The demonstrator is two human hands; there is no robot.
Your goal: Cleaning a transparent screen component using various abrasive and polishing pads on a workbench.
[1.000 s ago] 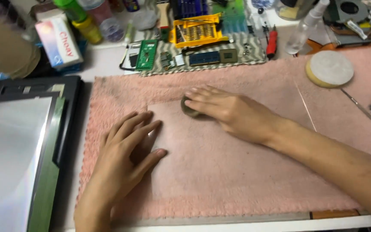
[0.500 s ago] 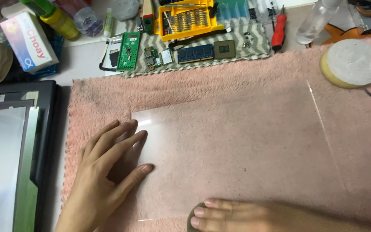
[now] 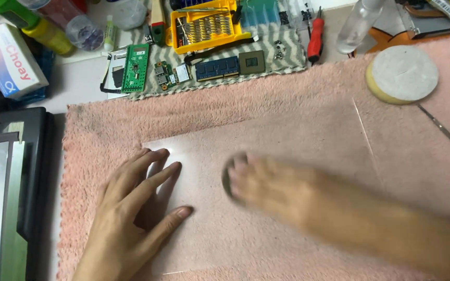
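a clear rectangular sheet [image 3: 287,171] lay flat on a pink towel [image 3: 298,91] spread over the worktop [image 3: 74,83]. the left hand [image 3: 131,218] rested palm down on the sheet's left part, its fingers [image 3: 154,156] spread wide and flat, holding nothing. the right hand [image 3: 272,187], blurred by motion, lay over the sheet's middle, its fingers pressed down on a small dark round pad [image 3: 227,179] that showed only at the fingertips; how tightly they gripped it could not be told. a round white and yellow sponge disc [image 3: 402,73] sat on the towel's far right corner, well apart from both hands, with a thin metal tool [image 3: 446,132] just beside it. beyond the towel's far edge, a grey zigzag mat [image 3: 287,57] carried a green circuit board [image 3: 134,67], a blue memory module [image 3: 217,67], a square processor chip [image 3: 251,61], a yellow screwdriver bit case [image 3: 207,23] and a red-handled screwdriver [image 3: 315,36]. a clear plastic bottle [image 3: 358,23] stood near the screwdriver. at the left, a dark display frame [image 3: 27,156] lay beside the towel, and a small white carton [image 3: 9,62] stood at the far left corner.
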